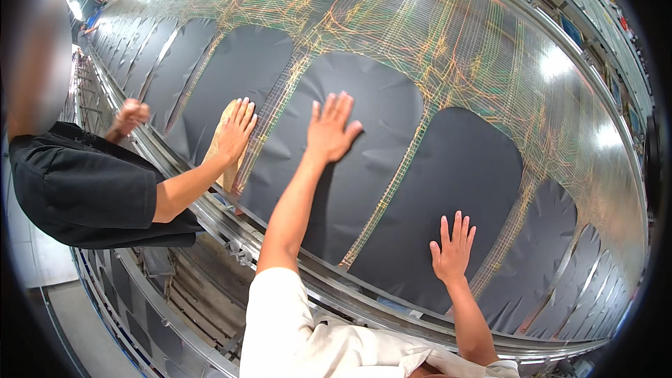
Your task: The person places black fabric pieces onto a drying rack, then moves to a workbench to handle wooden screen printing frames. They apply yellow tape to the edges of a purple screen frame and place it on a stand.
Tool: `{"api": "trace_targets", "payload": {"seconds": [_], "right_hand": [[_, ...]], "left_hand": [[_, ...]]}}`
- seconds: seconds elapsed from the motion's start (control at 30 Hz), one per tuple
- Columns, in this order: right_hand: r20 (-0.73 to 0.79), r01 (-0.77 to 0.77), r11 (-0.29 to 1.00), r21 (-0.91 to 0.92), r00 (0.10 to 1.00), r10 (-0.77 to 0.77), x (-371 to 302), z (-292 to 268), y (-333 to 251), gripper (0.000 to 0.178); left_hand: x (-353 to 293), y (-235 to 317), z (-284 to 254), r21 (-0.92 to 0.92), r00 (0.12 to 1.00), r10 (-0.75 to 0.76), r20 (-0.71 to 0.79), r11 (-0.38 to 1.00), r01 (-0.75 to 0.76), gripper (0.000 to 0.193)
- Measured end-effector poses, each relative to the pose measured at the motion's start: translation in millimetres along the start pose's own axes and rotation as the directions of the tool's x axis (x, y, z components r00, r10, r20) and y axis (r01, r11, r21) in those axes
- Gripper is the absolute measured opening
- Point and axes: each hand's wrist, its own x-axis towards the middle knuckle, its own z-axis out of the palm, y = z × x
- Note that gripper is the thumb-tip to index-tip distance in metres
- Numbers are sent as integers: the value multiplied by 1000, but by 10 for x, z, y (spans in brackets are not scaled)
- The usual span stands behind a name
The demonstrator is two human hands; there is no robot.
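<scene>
My left hand [332, 129] lies flat with spread fingers on a black sheet piece [364, 189] with a rounded far end. Further right, my right hand [453, 248] rests, fingers stretched out, on the neighbouring black piece [462, 161]. Neither hand holds anything. Both pieces lie on a long metal table [490, 21] marked with dense green, yellow and orange lines. A narrow lined strip [381, 213] shows between the two pieces. Small creases run across the piece under my left hand.
At the left stands a person in a black shirt [91, 189], one hand [234, 133] beside a tan, board-like piece [226, 161] and the other near the table rail [210, 217]. More black pieces [241, 63] line the table both ways. Lamp glare [556, 63] shines on the metal.
</scene>
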Motion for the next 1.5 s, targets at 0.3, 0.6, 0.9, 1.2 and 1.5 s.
{"api": "trace_targets", "payload": {"seconds": [0.3,0.6,0.9,1.2,1.5], "right_hand": [[-80,2,999,48,997,2,-12,-99,-96,61],[97,-125,874,470,991,89,-922,74,-574,55],[-392,466,102,879,828,-402,-2454,-2582,-1360,39],[-845,843,-70,533,528,-81,-4970,-3067,-656,22],[-274,-82,334,939,409,870,-8036,-1689,672,34]], "left_hand": [[-484,174,67,80,991,-106,-86,990,113,76],[-3169,539,-261,-80,927,-364,89,925,371,71],[-3583,2102,-511,-490,993,63,97,872,-8,47],[-4402,4756,-583,-773,490,845,213,452,-444,28],[-5810,7184,33,-642,-77,916,394,214,-736,41]]}}
